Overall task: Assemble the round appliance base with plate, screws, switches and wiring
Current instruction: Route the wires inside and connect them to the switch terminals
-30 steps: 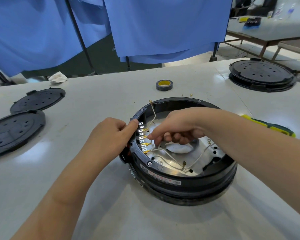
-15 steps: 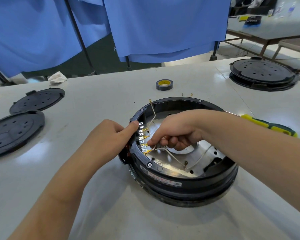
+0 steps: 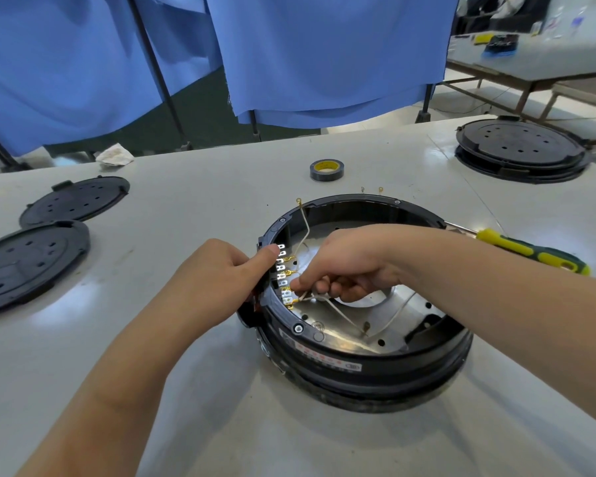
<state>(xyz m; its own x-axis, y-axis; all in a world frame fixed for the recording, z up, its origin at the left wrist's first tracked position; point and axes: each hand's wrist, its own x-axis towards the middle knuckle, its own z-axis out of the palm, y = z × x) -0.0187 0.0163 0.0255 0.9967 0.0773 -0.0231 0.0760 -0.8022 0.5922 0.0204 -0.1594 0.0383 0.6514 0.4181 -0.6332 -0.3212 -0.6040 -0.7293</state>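
While the wiring step is live, here is the read, line by line:

Base: the round appliance base [image 3: 365, 359] sits on the white table [image 3: 186, 390], centre and slightly right, open side up, with the shiny metal plate [image 3: 344, 333] seated inside it.

Left hand: the left hand [image 3: 217, 280] grips the base's left rim from outside, thumb laid over the top edge right beside the terminal row [image 3: 284, 275]. It looks to be bracing the base.

Right hand: the right hand [image 3: 344, 266] reaches in over the plate, fingers curled, pinching a white wire [image 3: 341, 315] at the near end of the terminal row. Whether the connector is fully seated I cannot tell; the fingertips hide it.

Risk, wrong tab: the tabs sit tightly side by side, so a small slip could put the connector on a neighbour.

Risk, half-seated: pushing at an angle could bend a tab or leave the connector loose.

Risk, tug: the pinched wire runs on to a lug [image 3: 366, 327] on the plate; pulling too hard could strain that end.

Risk, stray lead: another wire [image 3: 305, 223] arcs up over the far-left rim with its ring end free, close to the right wrist, and could snag.

Risk, base shift: if the left thumb eases off, the push could slide the base right.

Nearby: a yellow-and-green screwdriver [image 3: 530, 251] lies to the right, a tape roll [image 3: 326, 169] on the far side, black covers [image 3: 31, 266] to the left.
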